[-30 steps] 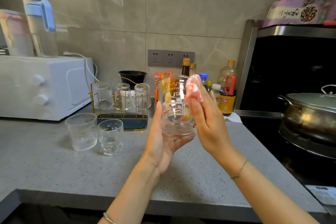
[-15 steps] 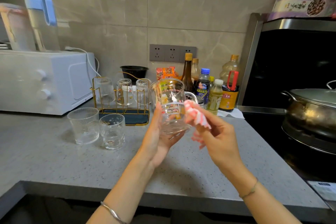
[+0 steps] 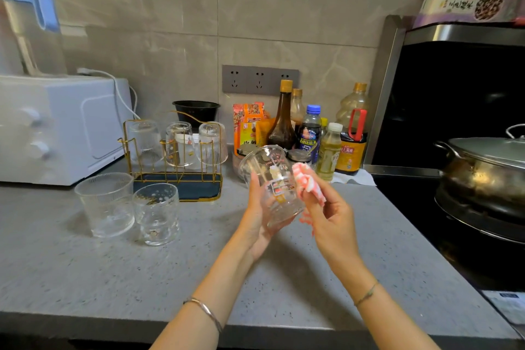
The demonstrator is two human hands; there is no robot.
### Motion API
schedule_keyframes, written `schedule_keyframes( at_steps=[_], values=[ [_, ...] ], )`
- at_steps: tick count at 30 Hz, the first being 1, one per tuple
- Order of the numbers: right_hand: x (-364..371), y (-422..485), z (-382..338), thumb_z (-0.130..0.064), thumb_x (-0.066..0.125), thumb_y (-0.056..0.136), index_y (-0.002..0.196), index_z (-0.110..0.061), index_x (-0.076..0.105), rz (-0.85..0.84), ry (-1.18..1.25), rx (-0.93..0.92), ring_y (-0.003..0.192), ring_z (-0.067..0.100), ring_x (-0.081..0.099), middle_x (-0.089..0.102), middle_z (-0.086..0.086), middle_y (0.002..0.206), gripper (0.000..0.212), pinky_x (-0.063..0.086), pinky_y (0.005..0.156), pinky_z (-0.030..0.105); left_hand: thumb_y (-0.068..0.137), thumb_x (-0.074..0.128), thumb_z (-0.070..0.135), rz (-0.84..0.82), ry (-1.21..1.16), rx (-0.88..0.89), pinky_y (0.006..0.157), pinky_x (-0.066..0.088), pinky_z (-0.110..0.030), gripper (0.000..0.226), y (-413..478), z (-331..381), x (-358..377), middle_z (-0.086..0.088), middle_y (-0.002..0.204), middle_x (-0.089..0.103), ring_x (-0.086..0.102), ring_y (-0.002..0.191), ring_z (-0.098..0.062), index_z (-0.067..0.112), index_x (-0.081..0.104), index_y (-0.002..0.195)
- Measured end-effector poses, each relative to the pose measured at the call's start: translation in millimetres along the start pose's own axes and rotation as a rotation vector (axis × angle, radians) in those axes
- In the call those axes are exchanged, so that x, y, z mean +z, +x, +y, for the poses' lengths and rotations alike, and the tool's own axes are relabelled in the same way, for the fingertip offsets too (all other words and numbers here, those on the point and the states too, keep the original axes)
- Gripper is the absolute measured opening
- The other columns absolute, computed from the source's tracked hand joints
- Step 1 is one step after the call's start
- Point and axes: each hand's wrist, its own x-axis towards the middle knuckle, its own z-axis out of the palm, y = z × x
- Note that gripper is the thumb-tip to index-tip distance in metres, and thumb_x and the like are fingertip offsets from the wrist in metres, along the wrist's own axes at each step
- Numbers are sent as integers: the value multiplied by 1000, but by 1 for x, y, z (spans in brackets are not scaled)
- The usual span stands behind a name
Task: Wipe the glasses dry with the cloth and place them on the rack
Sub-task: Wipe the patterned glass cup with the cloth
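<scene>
Rack [image 3: 199,192] holds three upturned glasses [image 3: 179,143]. Ribbed glass [image 3: 105,204] and dotted glass [image 3: 156,213] stand upright on counter [image 3: 85,278] just in front. Lidded pot [image 3: 483,173] is cut off at right, contents hidden. Left hand [image 3: 257,224] grips printed glass [image 3: 277,187], clear and tilted, above counter. Right hand [image 3: 331,216] pinches pink-white cloth [image 3: 306,182] against its side.

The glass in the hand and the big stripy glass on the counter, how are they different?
The held glass is tilted in the left hand; the ribbed glass stands upright on the counter. The held glass has coloured pictures; the ribbed glass has only fine ribs. The right hand holds the cloth at the held glass, not the ribbed glass. Both are clear.
</scene>
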Motion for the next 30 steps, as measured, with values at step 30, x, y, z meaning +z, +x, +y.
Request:
schedule_keyframes(
  at_steps=[30],
  values=[
    [4, -5, 54, -29, 39, 100, 146, -13, 32, -386, -941, -707, 147, 19, 19, 25, 3, 156, 49, 10, 120, 37, 80, 50, 73, -64, -558, -269, 83, 55, -47, 81, 2, -10, -26, -21, 115, 69, 69, 102, -31, 0, 73, 105]
  ],
)
